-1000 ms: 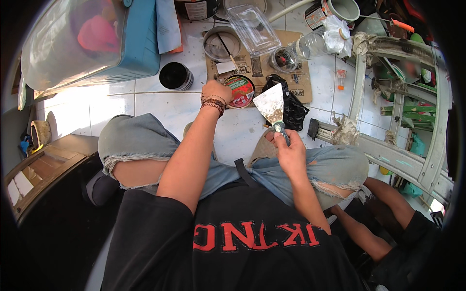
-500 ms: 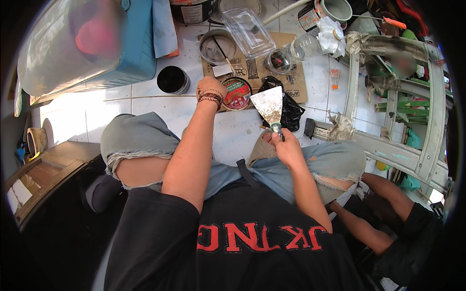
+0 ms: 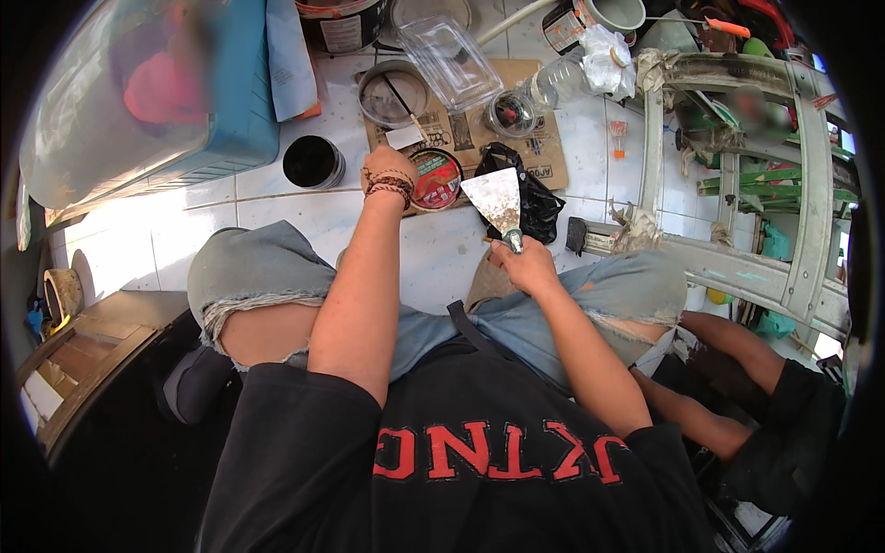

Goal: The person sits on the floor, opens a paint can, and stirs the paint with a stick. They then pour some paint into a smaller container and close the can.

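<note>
My left hand [image 3: 387,171] is closed at the left edge of a round tin with a red label [image 3: 437,182]; what its fingers hold is hidden. My right hand [image 3: 524,265] grips a putty knife [image 3: 490,196] by its handle, its wide, stained blade pointing up over a crumpled black plastic bag [image 3: 539,214]. Tin and bag lie on printed cardboard [image 3: 548,166]. An open black can [image 3: 313,162] stands left of my left hand. Beyond the tin are a small white card [image 3: 404,136], a round pan [image 3: 367,100] with a thin brush across it, and a clear cup [image 3: 509,112].
A lidded blue storage box [image 3: 235,124] stands back left. Clear trays [image 3: 452,60], a bottle [image 3: 558,83] and buckets [image 3: 336,28] crowd the back. A metal ladder [image 3: 797,286] lies at right, wooden boards [image 3: 92,346] at lower left. Another person's arm [image 3: 691,419] is at lower right.
The whole view has shifted slightly, so the floor items appear further left. Both hands keep much the same places relative to the tin, and the putty knife stays in my right hand.
</note>
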Tool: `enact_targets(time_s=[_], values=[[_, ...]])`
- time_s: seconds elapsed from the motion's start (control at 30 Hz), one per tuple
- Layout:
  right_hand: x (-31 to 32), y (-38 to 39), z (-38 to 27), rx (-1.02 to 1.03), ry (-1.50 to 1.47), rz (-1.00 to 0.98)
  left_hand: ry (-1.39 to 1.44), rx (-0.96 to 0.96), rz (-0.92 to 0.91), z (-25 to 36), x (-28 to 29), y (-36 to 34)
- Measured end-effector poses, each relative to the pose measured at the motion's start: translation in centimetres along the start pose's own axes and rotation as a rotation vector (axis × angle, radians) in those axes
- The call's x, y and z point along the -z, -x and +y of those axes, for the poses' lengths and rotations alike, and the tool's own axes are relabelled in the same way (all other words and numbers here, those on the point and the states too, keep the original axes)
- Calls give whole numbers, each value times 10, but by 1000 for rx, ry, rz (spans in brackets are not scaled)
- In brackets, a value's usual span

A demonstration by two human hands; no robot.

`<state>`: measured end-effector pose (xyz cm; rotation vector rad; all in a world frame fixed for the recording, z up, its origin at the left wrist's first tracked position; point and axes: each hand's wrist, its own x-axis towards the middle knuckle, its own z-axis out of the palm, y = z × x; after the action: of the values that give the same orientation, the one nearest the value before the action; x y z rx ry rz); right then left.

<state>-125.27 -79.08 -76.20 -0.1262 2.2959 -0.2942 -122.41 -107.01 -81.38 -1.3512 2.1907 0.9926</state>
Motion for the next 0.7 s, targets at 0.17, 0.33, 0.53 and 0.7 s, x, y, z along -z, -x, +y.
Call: enact_targets(time_s=[0.17, 0.33, 0.53, 0.7], values=[[2, 21, 8, -106, -237, 79, -120, -148, 122, 24, 20, 47], [13, 30, -13, -162, -783, -59, -172, -484, 195, 43, -4, 79], [25, -29, -45, -361, -1220, 61, -159, -423, 153, 35, -31, 73], [23, -147, 1, -519, -687, 454, -154, -406, 146, 43, -41, 65]])
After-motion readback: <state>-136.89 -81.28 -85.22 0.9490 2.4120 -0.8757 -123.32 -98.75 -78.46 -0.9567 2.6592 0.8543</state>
